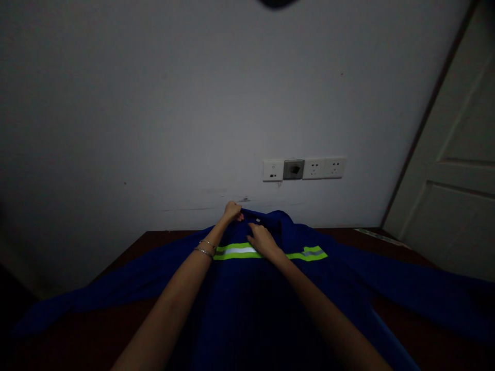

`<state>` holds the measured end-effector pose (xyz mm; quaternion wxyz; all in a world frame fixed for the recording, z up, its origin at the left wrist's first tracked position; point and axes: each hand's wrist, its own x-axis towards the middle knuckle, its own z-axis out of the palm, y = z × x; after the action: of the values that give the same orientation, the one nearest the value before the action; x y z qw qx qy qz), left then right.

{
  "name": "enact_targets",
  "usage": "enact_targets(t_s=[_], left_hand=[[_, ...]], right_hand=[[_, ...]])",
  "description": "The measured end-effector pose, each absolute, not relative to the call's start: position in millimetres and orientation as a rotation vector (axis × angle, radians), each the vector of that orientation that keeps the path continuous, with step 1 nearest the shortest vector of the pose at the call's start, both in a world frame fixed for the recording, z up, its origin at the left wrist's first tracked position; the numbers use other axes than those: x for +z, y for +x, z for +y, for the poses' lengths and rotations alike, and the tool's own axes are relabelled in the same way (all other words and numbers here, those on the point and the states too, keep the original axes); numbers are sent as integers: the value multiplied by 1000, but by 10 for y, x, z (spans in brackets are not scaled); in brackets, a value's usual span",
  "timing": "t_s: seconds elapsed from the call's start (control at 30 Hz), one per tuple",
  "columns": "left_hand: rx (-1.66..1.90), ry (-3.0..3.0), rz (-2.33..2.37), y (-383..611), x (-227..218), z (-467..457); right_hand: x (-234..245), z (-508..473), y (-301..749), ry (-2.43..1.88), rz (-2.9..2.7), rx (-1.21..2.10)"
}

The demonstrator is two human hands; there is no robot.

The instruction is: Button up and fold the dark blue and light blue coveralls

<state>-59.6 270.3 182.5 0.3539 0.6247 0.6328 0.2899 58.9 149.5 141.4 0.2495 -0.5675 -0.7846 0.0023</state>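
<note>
A dark blue work jacket (pixel 247 304) lies spread flat on a dark wooden table (pixel 116 309), its sleeves stretched out to both sides. A yellow and silver reflective stripe (pixel 240 251) runs across its chest. My left hand (pixel 232 211), with two bracelets on the wrist, is closed on the collar edge at the far end of the jacket. My right hand (pixel 261 238) rests just below the collar near the stripe, fingers bent and pinching the fabric.
A white wall rises right behind the table, with a row of sockets and a switch (pixel 304 169) above the jacket. A white door (pixel 452 196) stands at the right. The table's far edge meets the wall.
</note>
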Motion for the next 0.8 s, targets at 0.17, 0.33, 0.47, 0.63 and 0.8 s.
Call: enact_targets(t_s=[0.17,0.33,0.47,0.63,0.8], left_hand=[[922,1506,1592,-528,1596,2639],[1107,1434,1579,-464,1460,2509],[1181,1447,1540,-286,1367,2307],[907,1408,1385,51,1178,2159],[831,1152,1260,179,1106,2249]], right_hand=[[1423,1582,1120,-1351,-1865,-105],[1313,1764,1779,-1495,-1532,27],[1196,1864,1866,-1488,-1456,377],[1173,1885,1708,-1389,-1481,412],[1206,1869,1669,-1332,-1481,453]])
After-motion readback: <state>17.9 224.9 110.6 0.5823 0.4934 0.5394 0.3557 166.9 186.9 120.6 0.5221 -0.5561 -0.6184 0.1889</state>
